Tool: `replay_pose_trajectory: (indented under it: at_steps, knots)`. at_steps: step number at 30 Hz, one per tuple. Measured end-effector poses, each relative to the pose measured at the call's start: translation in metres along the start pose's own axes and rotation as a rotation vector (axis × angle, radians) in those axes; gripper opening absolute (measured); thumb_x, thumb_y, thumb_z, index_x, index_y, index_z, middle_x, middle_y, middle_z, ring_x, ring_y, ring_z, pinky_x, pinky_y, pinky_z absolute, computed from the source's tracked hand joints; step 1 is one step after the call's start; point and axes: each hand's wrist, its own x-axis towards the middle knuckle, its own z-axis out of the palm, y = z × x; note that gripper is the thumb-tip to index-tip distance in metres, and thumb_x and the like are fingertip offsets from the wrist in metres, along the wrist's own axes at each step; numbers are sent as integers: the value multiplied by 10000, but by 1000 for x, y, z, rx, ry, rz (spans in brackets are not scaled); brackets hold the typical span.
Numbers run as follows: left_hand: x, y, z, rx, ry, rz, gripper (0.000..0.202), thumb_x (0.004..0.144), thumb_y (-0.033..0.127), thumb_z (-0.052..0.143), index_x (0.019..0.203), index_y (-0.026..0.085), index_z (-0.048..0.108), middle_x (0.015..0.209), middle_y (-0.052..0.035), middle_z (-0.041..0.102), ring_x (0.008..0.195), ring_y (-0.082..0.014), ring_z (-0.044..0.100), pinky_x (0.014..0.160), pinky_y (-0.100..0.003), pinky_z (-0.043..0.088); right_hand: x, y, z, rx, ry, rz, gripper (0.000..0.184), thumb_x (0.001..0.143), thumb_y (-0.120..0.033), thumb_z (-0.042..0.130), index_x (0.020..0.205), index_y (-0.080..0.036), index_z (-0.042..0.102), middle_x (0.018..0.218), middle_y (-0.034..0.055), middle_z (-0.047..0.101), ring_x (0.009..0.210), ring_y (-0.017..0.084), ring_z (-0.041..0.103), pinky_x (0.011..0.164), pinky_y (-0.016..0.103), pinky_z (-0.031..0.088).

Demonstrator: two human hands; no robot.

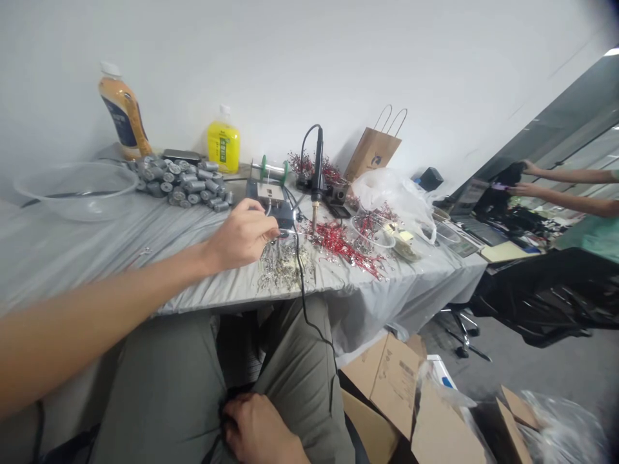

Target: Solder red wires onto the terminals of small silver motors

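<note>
My left hand is closed in a pinch above the front of the table. From its fingertips a thin silvery piece points right, toward the tip of an upright soldering iron; whether they touch I cannot tell. Just right of that tip lies a heap of red wires with metal ends. Small metal bits are scattered below the hand. Behind it stands a solder spool with green rims. Down on my lap, my right hand rests with curled fingers beside something dark; what they hold, if anything, is hidden.
Grey cylinders are piled at back left, near a clear plastic bowl and two bottles. A black cord hangs over the table edge. Paper bag and plastic bag stand right. Cardboard boxes lie below; another person's arms show far right.
</note>
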Motion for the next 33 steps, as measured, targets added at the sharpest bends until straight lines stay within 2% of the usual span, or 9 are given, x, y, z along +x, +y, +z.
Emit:
replay_pose_trajectory:
  at_steps: [5,11,23,33]
  knots:
    - [0,-1,2,20,-16,3,314,1093,154,539,783,200,551,636,59,532,599,-150,449,939,-377,471,1,1,0,-52,-10,-32,192,940,-231,611,1040,-176,766,1138,123,823,998,249,795,768,290,508]
    - [0,2,1,14,-43,-4,297,1049,94,557,772,200,551,647,49,583,618,-150,483,929,-363,472,2,0,-2,-54,-15,-20,179,941,-221,611,1017,-176,767,1126,111,826,972,241,795,736,285,487]
    - [2,2,1,22,-64,-21,298,1047,101,540,765,200,553,655,32,629,617,-157,501,924,-366,470,2,-1,-2,-68,-19,-31,202,955,-241,602,1050,-176,768,1143,115,822,1016,252,797,777,291,508]
    - [4,5,1,48,-24,1,347,1058,115,551,725,201,513,596,53,550,573,-144,480,889,-355,467,3,-1,-3,-69,-26,-18,202,940,-230,603,1045,-177,768,1133,115,825,977,246,790,758,294,495]
